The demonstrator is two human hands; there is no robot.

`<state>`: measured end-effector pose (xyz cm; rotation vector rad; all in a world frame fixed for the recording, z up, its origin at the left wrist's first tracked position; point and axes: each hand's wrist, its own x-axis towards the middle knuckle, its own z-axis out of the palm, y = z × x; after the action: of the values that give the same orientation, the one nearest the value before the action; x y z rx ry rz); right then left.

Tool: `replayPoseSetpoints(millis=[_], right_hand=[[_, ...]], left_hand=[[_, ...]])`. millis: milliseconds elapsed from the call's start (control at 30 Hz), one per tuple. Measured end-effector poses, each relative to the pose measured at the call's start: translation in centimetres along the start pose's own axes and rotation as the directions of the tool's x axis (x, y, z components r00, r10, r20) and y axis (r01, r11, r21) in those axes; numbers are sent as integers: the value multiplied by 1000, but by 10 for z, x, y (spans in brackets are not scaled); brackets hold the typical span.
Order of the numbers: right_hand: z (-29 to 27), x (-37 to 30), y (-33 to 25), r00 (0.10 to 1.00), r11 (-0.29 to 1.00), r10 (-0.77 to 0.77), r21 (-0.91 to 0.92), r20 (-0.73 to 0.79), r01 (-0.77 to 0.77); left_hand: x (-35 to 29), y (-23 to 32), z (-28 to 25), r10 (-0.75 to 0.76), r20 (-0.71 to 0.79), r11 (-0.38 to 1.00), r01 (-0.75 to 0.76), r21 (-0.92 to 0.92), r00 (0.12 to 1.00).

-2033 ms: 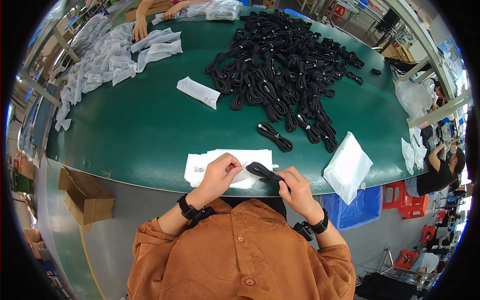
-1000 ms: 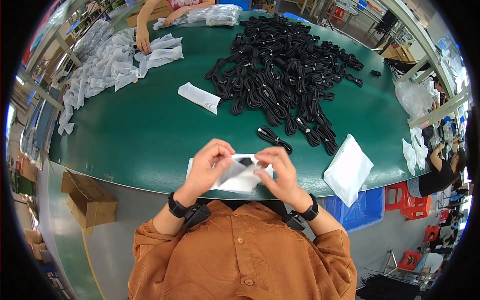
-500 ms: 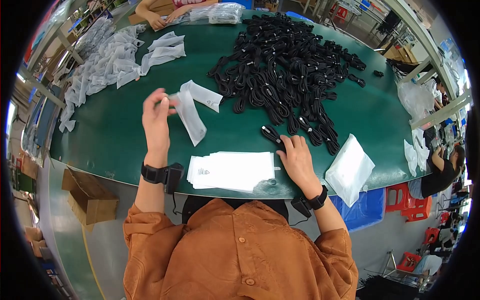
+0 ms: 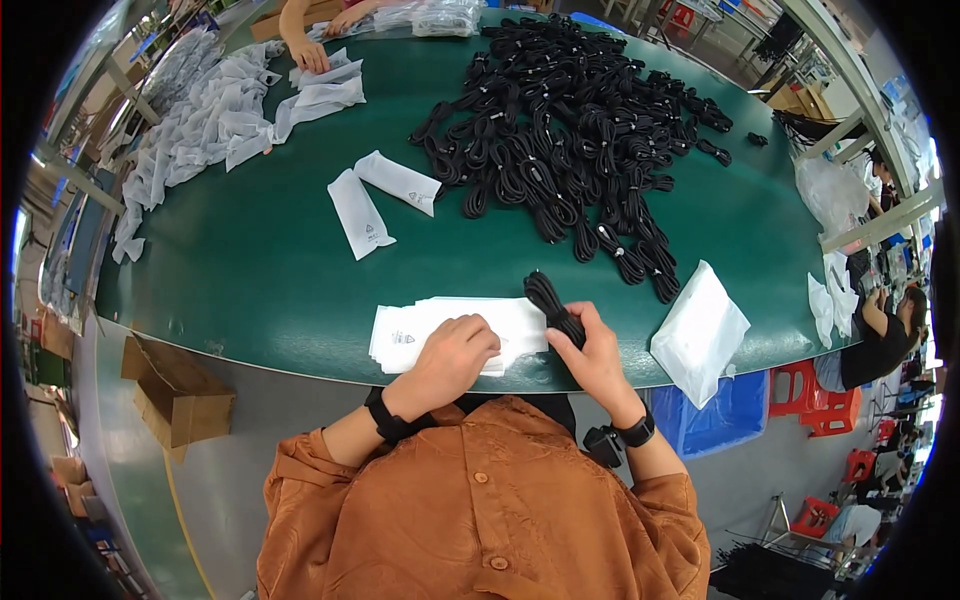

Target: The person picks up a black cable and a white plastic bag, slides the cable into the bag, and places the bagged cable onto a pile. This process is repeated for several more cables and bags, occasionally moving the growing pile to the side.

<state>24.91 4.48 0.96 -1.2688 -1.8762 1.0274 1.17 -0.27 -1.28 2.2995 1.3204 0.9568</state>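
Note:
My right hand (image 4: 594, 352) grips a coiled black cable (image 4: 552, 303) just beyond the right end of a stack of flat white plastic bags (image 4: 395, 340). Over that stack my left hand (image 4: 453, 352) rests with its fingers curled and pressed together near the top bag; whatever is pinched there, if anything, is hidden beneath the fingers. Past the stack, to the left, lie two filled white bags, a nearer bag (image 4: 360, 215) and a farther bag (image 4: 400, 182), apart from both hands.
A large heap of coiled black cables (image 4: 560, 130) covers the table's far middle. Filled bags (image 4: 200, 130) pile up far left, where another person's hand (image 4: 311, 55) reaches in. A white plastic packet (image 4: 700, 335) lies at right. Below the edge are a blue bin (image 4: 712, 420) and a cardboard box (image 4: 180, 395).
My left hand has let go of a filled bag, now lying on the table, and moved to the stack. My right hand has lifted a coiled cable and drawn it nearer. Another person's hand reached left.

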Motion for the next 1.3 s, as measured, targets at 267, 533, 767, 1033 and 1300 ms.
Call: replayPoseSetpoints(millis=[267,533,767,1033,1300], right_hand=[[-13,-23,-3,956,965,-200,-128,213,230],[-12,-12,-5,930,990,-40,-108,365,85],[9,-3,-2,933,973,-229,67,277,219],[24,8,-16,856,860,-486,-79,174,504],[30,21,-29,928,792,-371,508,-37,338]], left_hand=[[0,0,-4,-362,-7,868,334,-367,932],[2,2,-8,-93,-52,970,78,-228,994],[11,6,-17,-30,-79,983,15,-182,996],[17,8,-29,-220,-103,925,174,-339,970],[32,-8,-56,-450,54,448,278,-850,891]])
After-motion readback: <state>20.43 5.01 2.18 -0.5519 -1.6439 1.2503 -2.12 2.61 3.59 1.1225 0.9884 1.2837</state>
